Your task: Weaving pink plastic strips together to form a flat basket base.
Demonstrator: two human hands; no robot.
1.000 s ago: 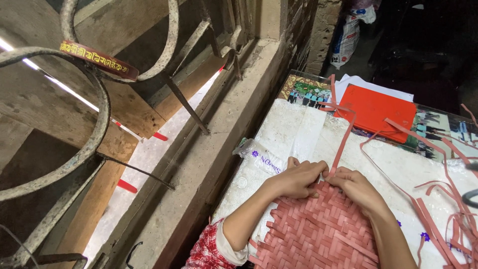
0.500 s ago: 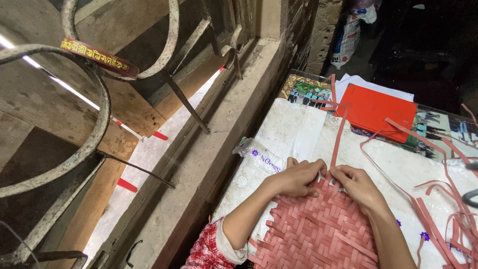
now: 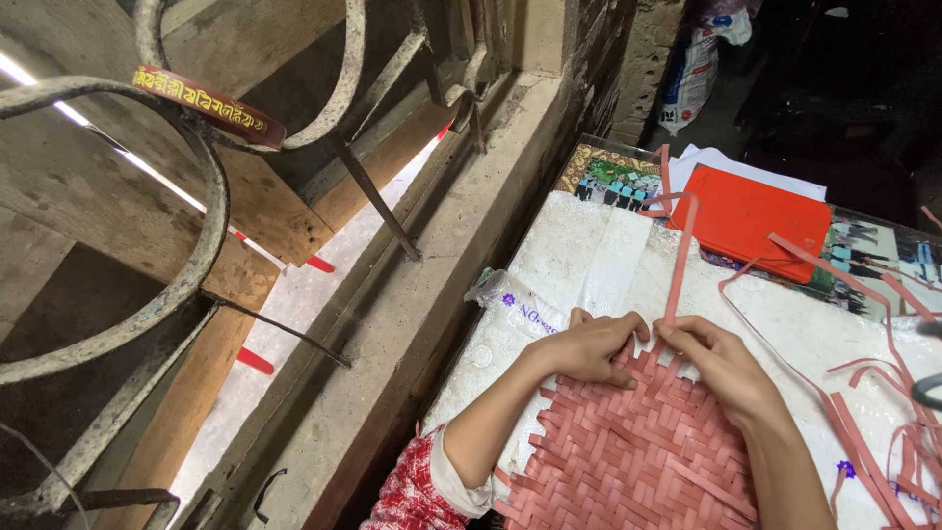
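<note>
a red folder (image 3: 760, 218) lies on white papers (image 3: 731, 167) at the far side of the table. a white plastic sheet (image 3: 579, 245) covers the table, and left of it are a concrete ledge (image 3: 432, 285) and curved metal bars (image 3: 186, 236). a white sack (image 3: 692, 74) stands behind.

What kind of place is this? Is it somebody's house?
Probably a home craft corner by a window, not a factory. A curly iron window grille and concrete sill sit beside a small table where both hands weave a pink strip mat.

Dim, warm light; far right corner falls into shadow; focus sharp, slight edge distortion.
</note>
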